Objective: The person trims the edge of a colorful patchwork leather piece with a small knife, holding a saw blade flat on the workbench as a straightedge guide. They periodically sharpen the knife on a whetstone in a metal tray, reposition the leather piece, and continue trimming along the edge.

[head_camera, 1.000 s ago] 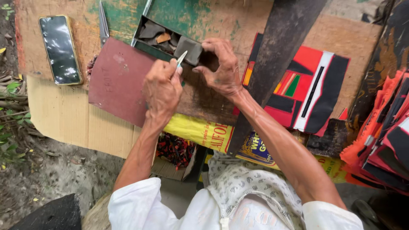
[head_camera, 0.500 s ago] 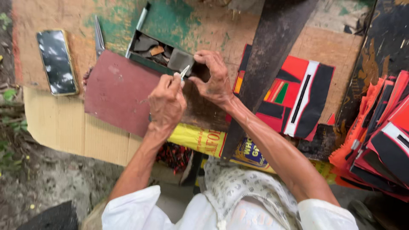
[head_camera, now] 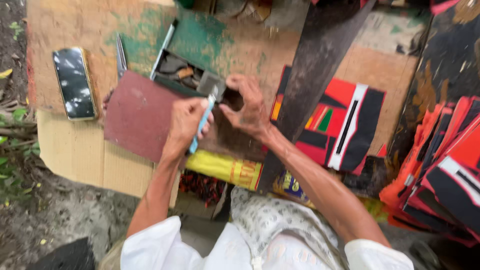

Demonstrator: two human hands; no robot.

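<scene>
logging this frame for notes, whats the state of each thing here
left hand: closed around the knife
knife: held, light blue handle, tip up against the grey block
right hand: fingers curled beside the grey block, whether it holds it is unclear
grey block: at the box's near end
box: open, scraps inside
phone: lying flat, screen dark
maroon sheet: lying flat

A dark-screened phone (head_camera: 75, 82) lies at the counter's (head_camera: 65, 25) left end; a yellow printed packet (head_camera: 225, 169) hangs under its front edge.

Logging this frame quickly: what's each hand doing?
Left hand: closed on a light-blue-handled tool.
Right hand: curled around a small dark piece.
</scene>
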